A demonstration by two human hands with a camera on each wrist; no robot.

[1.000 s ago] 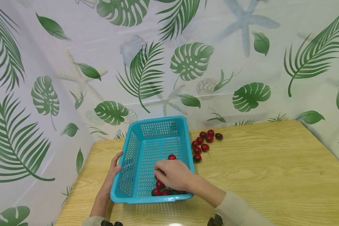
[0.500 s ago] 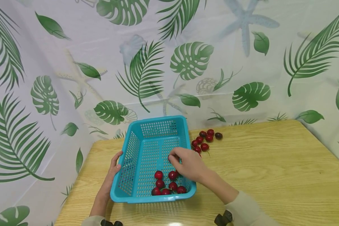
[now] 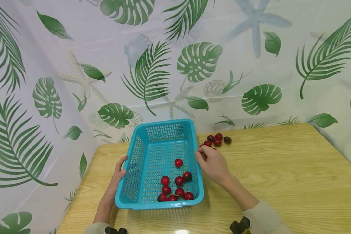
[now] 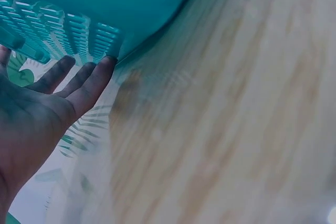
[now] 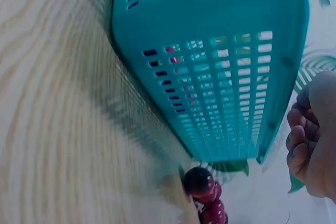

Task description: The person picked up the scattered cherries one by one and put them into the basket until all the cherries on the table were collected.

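Observation:
A blue perforated plastic basket [image 3: 166, 152] stands on the wooden table, with several dark red cherries [image 3: 179, 181] inside, mostly toward its near right corner. My left hand [image 3: 117, 177] rests on the basket's left side; in the left wrist view its straight fingers [image 4: 86, 90] touch the basket's outer wall. Over the right rim is my right hand [image 3: 214, 164], fingers curled and no cherry visible in them. It partly covers the loose cherries [image 3: 217, 142] on the table. The right wrist view shows these curled fingers [image 5: 297, 153] beside the basket's upper edge.
A wooden table [image 3: 269, 175] extends right of the basket. Behind and left, a white sheet [image 3: 163, 19] printed with green leaves hangs close to the table's back edge. One darker cherry [image 3: 227, 140] lies at the right end of the loose group.
My right hand has moved right and back, from over the cherries in the basket to above its right rim, uncovering the cherries inside. The left hand and basket have kept their place.

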